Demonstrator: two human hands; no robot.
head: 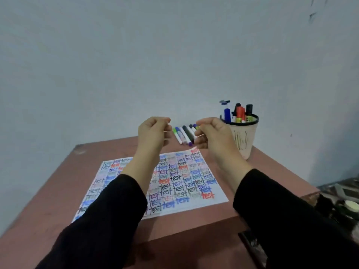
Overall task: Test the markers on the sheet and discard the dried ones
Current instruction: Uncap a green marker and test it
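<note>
- Left hand (153,133) hovers above the sheet (182,183), fingers curled in on nothing visible; right hand (214,135) is curled too, but whether it pinches anything I cannot tell.
- Markers (183,135) lie in a row beyond the sheet, beside the cup (244,140).
- Likely step: picking one; next comes uncapping and scribbling.

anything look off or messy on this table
Nothing looks spilled or damaged. The one oddity is the test sheet: it is covered almost edge to edge with "test", leaving hardly any blank room. The loose markers lie in a tidy row and the marker cup stands upright.
</note>
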